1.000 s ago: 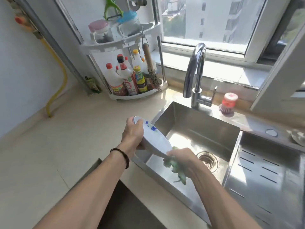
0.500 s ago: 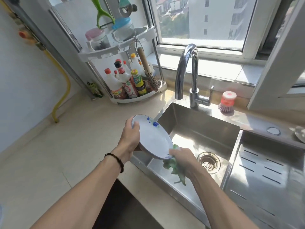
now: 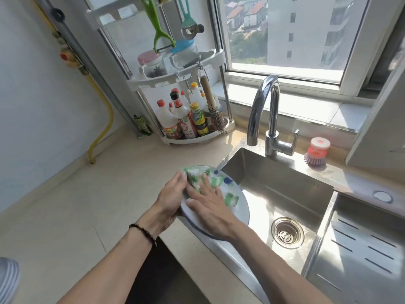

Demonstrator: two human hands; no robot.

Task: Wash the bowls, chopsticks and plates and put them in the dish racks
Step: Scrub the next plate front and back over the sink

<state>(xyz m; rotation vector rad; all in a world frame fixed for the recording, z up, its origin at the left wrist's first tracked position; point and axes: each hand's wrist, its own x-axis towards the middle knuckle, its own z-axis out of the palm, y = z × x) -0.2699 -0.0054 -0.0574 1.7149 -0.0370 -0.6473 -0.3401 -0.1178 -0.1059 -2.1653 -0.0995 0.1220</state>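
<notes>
White plate (image 3: 237,210) with blue marks tilts over the sink's (image 3: 285,185) left rim. The left hand (image 3: 169,199) grips its edge at nine o'clock; the right hand (image 3: 209,204), fingers flat and spread, presses a green cloth (image 3: 195,178) onto its face. Faucet (image 3: 266,113) at one o'clock, bottles (image 3: 184,119) at twelve.

No text, brand, number or sign can be read anywhere. The sauce bottles (image 3: 184,119) on the lower tier of the corner rack (image 3: 198,137) carry red, white, yellow and green printed labels, but the print is too small and blurred to make out. A green packet (image 3: 142,125) behind the rack is equally unreadable
</notes>
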